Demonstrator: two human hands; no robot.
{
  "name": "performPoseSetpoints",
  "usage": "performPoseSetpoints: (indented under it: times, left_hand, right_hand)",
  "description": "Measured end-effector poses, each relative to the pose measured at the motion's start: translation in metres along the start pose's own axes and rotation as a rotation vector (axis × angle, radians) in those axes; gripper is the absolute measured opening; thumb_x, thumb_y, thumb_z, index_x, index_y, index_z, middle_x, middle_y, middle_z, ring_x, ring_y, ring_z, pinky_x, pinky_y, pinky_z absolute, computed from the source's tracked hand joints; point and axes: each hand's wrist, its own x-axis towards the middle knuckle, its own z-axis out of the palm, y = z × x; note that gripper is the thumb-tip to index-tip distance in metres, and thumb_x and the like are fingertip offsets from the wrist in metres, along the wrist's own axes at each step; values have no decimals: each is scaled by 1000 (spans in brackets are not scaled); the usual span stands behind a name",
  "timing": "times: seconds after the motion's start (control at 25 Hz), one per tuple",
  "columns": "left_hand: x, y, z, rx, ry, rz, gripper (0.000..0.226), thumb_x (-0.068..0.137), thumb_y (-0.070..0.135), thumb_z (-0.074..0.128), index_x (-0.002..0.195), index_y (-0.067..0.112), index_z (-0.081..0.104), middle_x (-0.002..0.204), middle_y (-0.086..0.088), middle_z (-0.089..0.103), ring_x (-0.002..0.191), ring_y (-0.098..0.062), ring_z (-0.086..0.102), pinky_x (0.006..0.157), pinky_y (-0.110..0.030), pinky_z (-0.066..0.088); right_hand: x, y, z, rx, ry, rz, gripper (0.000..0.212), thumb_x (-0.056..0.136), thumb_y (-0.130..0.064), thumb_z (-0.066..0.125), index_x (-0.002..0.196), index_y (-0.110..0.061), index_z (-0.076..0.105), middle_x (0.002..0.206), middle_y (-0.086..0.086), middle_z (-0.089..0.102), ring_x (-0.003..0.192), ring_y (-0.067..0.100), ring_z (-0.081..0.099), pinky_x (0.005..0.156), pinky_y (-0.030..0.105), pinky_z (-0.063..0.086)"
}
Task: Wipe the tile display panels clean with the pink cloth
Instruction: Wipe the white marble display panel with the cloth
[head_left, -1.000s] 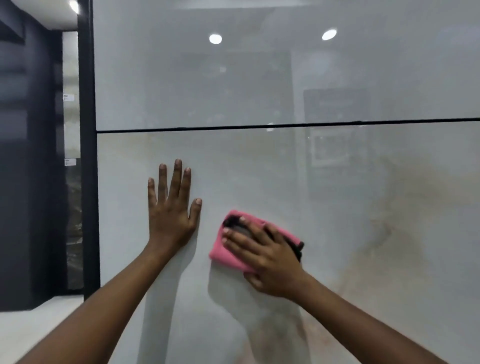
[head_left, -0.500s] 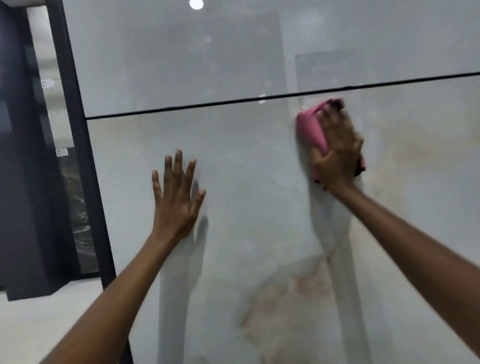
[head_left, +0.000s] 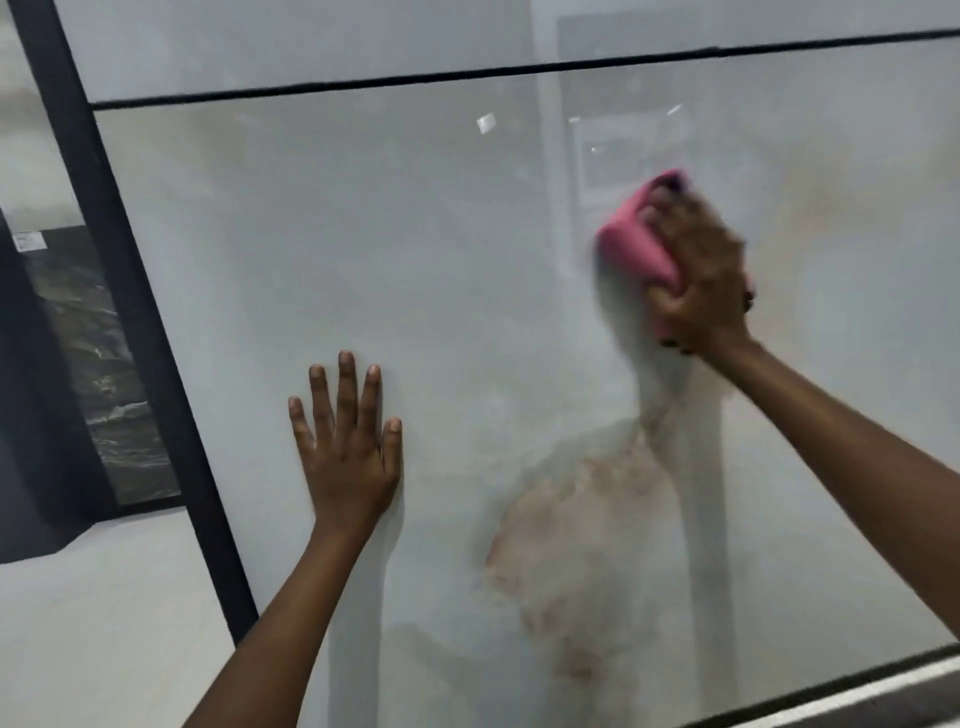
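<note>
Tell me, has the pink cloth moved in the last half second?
Yes. The pink cloth under the right hand has slid down, away from the black seam it nearly touched, on the same tile panel.

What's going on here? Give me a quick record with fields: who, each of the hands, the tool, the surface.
who: a person, seen from a head camera
left hand: flat on the panel, fingers spread
right hand: grips the pink cloth against the panel, blurred
surface: glossy pale tile panel, brownish veining lower down
surroundings: black frame at left, dark marbled tile beyond
</note>
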Motion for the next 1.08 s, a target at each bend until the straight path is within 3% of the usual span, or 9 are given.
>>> performPoseSetpoints:
  times: [0.08, 0.16, 0.24, 0.36, 0.44, 0.72, 0.88, 0.96, 1.08]
  left_hand:
    - [0, 0, 2, -1, 6, -6, 57, 101, 37, 28, 154, 17, 20, 163, -6, 8, 150, -31, 4, 119, -54, 1]
    - [2, -1, 1, 3, 9, 11, 57, 101, 37, 28, 154, 18, 18, 163, -5, 6, 150, -30, 3, 119, -53, 0]
    - [3, -2, -2, -15, 15, 34, 58, 101, 36, 30, 154, 19, 17, 163, -1, 0, 150, -28, 1, 119, -52, -2]
    - [-30, 9, -4, -130, 22, -72, 61, 98, 34, 35, 154, 20, 15, 163, 5, -4, 150, -25, -2, 119, -48, -6]
    - [-78, 21, 2, -154, -10, -97, 62, 98, 34, 34, 155, 23, 11, 163, 5, -3, 150, -26, -1, 119, -51, 0]
    - [-128, 22, 40, -9, -43, 4, 60, 102, 39, 23, 156, 21, 6, 164, -3, -2, 150, -32, -3, 117, -56, 3]
    - [-135, 21, 42, -15, -1, 5, 61, 101, 38, 24, 156, 21, 6, 164, -3, -1, 150, -32, -2, 118, -54, 2]
    - [-132, 21, 41, -8, -3, 15, 61, 101, 38, 25, 156, 21, 5, 164, -3, -2, 150, -32, -3, 118, -54, 1]
    - [-125, 20, 34, -35, -20, 12, 62, 101, 38, 27, 156, 22, 3, 164, -1, -4, 150, -30, -5, 118, -54, 0]
  right_hand:
    - [5, 5, -4, 50, 131, 345, 69, 75, -15, 53, 144, -13, 47, 152, 6, 39, 143, 24, 30, 111, 26, 17]
    - [-38, -32, 19, 67, 150, 391, 66, 75, -22, 51, 140, -6, 50, 147, 11, 46, 137, 27, 37, 115, 25, 17]
    - [-127, -93, 46, 113, 7, 105, 63, 79, -24, 51, 138, -5, 50, 144, 10, 50, 127, 29, 45, 112, 41, 33]
    - [-247, -174, 57, 82, -401, -535, 69, 84, -24, 50, 150, -28, 34, 157, -10, 31, 145, 22, 29, 115, 42, 19]
    - [-255, -167, 58, 95, -449, -655, 60, 85, -20, 49, 145, -28, 42, 152, -9, 39, 146, 19, 27, 115, 40, 17]
    - [-97, -14, 4, 29, -22, 14, 63, 75, -17, 51, 138, -15, 48, 142, 18, 49, 139, 35, 37, 110, 36, 28]
    - [-167, -68, 40, 80, 33, 103, 68, 86, -26, 48, 152, -26, 30, 158, -1, 28, 148, 21, 21, 114, 38, 25]
    - [-257, -129, 59, 92, -224, -216, 61, 93, -29, 44, 152, -30, 28, 159, -10, 25, 149, 17, 18, 109, 43, 31]
    - [-332, -172, 59, 20, -551, -764, 65, 85, -19, 55, 146, -31, 39, 154, -13, 35, 148, 17, 19, 115, 43, 16]
